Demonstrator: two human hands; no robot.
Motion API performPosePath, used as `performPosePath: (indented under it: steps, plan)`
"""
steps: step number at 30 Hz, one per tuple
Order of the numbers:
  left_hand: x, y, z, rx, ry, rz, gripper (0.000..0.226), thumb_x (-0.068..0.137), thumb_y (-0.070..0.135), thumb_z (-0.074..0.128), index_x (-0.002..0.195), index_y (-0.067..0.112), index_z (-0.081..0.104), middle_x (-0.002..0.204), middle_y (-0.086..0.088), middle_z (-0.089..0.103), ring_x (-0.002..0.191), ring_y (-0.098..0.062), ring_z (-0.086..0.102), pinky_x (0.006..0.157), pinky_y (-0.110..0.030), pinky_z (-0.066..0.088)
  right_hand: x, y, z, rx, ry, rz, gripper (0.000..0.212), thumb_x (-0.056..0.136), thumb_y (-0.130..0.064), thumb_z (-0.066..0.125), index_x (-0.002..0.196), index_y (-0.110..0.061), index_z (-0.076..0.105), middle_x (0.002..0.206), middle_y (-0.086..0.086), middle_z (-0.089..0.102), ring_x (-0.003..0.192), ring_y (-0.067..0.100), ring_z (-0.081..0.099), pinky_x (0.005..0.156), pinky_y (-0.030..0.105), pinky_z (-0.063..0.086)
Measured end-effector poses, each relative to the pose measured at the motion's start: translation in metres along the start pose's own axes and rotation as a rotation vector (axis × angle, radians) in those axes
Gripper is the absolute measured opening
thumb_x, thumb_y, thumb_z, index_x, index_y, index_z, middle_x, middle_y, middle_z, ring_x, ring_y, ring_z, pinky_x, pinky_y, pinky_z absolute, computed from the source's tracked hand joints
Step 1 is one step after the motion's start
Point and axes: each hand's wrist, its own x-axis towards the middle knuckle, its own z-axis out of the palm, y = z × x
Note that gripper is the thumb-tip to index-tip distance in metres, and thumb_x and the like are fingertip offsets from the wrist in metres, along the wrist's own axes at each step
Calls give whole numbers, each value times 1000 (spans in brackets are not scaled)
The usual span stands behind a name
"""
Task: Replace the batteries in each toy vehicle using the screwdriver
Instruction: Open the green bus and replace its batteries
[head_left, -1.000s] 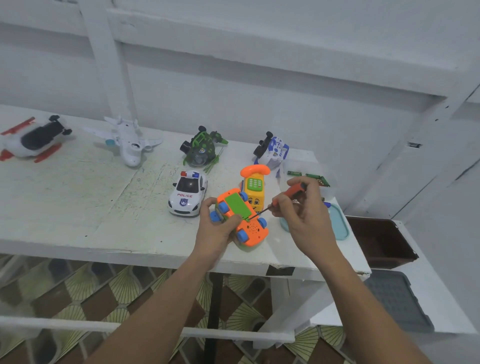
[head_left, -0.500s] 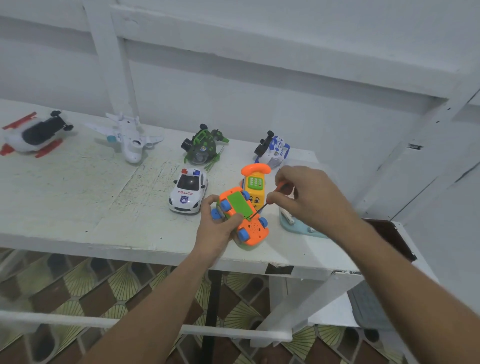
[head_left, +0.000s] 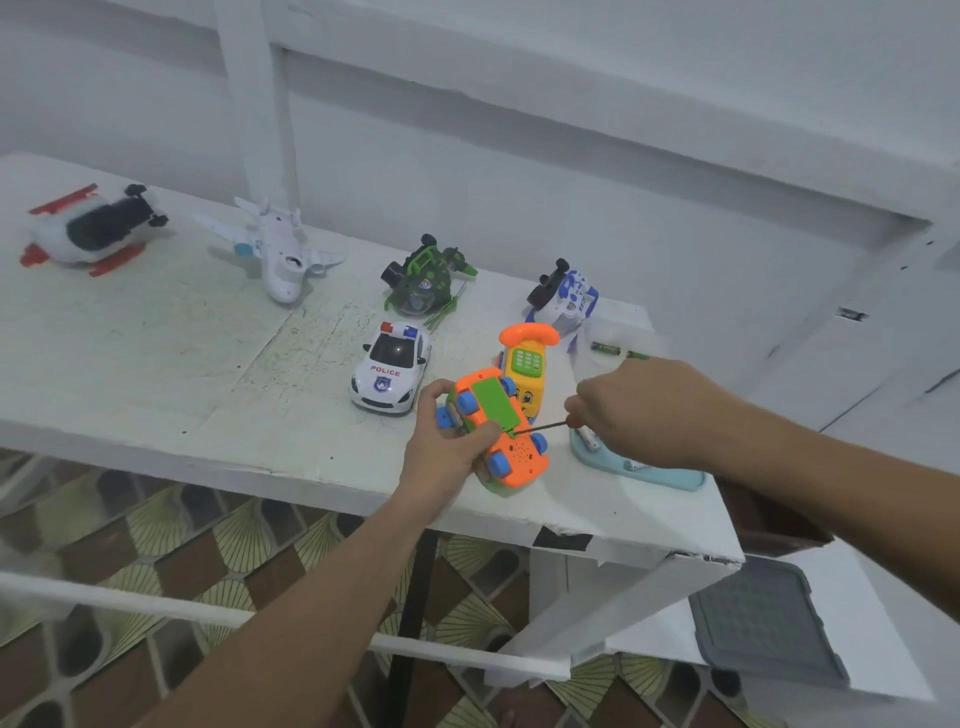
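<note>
My left grip (head_left: 448, 457) clasped the orange car (head_left: 514, 460), just right of the police car (head_left: 389, 370). My right grip (head_left: 649, 410) pinched the screwdriver (head_left: 545, 427), tip on the orange car's underside.

orange toy car (head_left: 511, 457), green underside panel (head_left: 494, 401)

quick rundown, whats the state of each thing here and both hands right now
orange toy car: upside down, gripped by the left hand
green battery cover: closed on the car's underside
screwdriver: held by the right hand, tip at the cover's edge
police car: upright on its wheels
yellow phone toy: upright, handset in place
white plane: upright
batteries: lying flat behind the right hand
</note>
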Motion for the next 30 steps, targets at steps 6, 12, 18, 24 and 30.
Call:
performPosePath:
  steps: [6,12,18,24,30]
  plan:
    - [-2,-2,1,45,-2,21,58,56,39,79,98,64,49,104,6,73,99,-24,72,89,-56,56,16,3,-8,697,-297,372,36,102,-22,37,72,-12,55,49,-2,38,40,13,30,42,20,24]
    - [-5,0,2,57,-2,54,56,63,34,80,97,65,47,107,3,73,97,-22,72,87,-47,59,17,3,-21,875,-471,353,32,91,-26,60,69,-10,42,47,1,30,38,15,18,43,21,17]
    - [-8,3,2,69,4,82,57,72,24,79,94,65,47,107,1,72,96,-22,72,84,-40,59,12,-4,-16,256,-149,68,19,97,-26,49,86,-15,38,99,9,51,77,22,49,63,32,44]
    - [-6,1,1,50,-10,49,58,57,39,78,97,66,46,108,0,73,99,-23,71,89,-53,57,5,-8,-11,-243,72,-134,14,104,-27,35,109,-19,45,103,3,45,103,24,49,63,33,35]
    - [-4,-3,-1,67,-11,26,64,57,41,79,107,61,45,109,3,72,101,-23,71,89,-54,57,25,1,-12,375,-328,197,31,101,-18,38,79,-13,59,64,4,52,59,24,49,52,28,37]
